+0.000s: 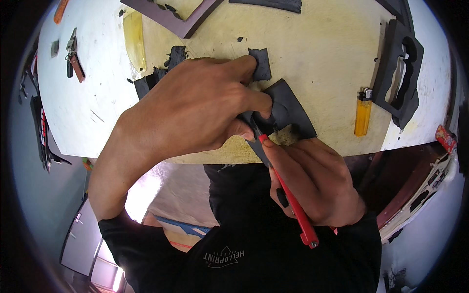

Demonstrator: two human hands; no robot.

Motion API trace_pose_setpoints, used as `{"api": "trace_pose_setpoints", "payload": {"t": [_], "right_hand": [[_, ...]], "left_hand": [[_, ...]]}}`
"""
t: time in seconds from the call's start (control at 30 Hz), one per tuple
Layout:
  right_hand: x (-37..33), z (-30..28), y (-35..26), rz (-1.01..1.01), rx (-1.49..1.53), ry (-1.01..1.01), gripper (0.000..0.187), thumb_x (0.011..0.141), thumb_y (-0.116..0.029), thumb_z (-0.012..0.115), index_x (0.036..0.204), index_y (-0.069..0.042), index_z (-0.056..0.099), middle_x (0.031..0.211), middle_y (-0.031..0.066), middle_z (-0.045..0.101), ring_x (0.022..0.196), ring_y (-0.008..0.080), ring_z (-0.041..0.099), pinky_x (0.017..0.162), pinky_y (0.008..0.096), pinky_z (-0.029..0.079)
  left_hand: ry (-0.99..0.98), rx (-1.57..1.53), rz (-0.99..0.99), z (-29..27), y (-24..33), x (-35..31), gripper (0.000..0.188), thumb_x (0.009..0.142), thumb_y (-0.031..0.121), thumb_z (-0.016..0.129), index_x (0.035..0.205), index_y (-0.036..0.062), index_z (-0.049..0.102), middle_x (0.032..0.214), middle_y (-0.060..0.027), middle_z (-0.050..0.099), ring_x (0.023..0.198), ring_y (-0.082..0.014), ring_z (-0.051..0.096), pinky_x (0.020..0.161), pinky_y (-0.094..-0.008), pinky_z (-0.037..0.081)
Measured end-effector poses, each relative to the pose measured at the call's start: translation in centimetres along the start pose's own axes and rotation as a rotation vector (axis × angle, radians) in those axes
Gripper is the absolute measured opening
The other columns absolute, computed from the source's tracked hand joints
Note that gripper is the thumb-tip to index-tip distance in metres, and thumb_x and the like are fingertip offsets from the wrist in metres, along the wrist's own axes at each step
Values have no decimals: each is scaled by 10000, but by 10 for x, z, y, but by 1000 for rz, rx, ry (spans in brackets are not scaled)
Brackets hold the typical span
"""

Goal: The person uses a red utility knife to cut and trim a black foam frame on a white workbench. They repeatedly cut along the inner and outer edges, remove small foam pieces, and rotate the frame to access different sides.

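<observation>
Near the table's front edge lies a black foam piece [294, 108] with an angled outline and a notch. My left hand [195, 105] reaches over from the left and grips it, the thumb and a bent finger pressing at its left side. My right hand [320, 180] is closed around a slim red cutter knife [294, 205]. The knife's front end meets the foam close to my left thumb; its tip is partly hidden there. Just beyond my left fingers is a small dark foam strip [263, 66].
Black foam scraps [177, 54] lie beyond my left wrist, beside a yellow translucent flat tool [135, 41]. A dark foam frame [185, 27] sits at the far edge, another cut-out frame [403, 73] at right with a yellow lighter [362, 116]. Keys [74, 63] rest at left.
</observation>
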State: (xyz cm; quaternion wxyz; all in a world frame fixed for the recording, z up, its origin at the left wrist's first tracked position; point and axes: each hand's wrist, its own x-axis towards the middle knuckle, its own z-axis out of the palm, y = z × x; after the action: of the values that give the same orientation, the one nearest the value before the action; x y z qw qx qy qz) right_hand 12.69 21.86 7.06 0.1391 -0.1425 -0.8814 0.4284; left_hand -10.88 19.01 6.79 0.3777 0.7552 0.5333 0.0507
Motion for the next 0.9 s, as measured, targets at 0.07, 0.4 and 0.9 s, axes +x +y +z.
{"api": "trace_pose_setpoints", "payload": {"t": [0.07, 0.4, 0.9], "right_hand": [[1, -4, 0, 1, 6, -52, 471, 752, -10, 668, 1188, 148, 583, 884, 192, 658, 730, 261, 641, 645, 371, 519], [12, -32, 26, -119, 146, -133, 538, 596, 62, 738, 1119, 131, 634, 765, 185, 670, 585, 261, 640, 536, 336, 505], [0, -2, 25, -13, 94, 94, 408, 718, 68, 758, 1112, 71, 652, 770, 169, 693, 636, 276, 694, 604, 360, 549]], "left_hand": [[-12, -10, -27, 0, 1, -1, 320, 671, 196, 832, 966, 124, 732, 893, -73, 578, 809, -276, 641, 680, -432, 507], [-2, -23, -48, 4, 4, -2, 338, 654, 177, 843, 973, 137, 741, 916, -71, 601, 817, -257, 650, 674, -423, 519], [-42, -34, -87, 3, 3, 2, 358, 613, 171, 855, 949, 135, 736, 918, -70, 598, 813, -249, 651, 660, -423, 514]]}}
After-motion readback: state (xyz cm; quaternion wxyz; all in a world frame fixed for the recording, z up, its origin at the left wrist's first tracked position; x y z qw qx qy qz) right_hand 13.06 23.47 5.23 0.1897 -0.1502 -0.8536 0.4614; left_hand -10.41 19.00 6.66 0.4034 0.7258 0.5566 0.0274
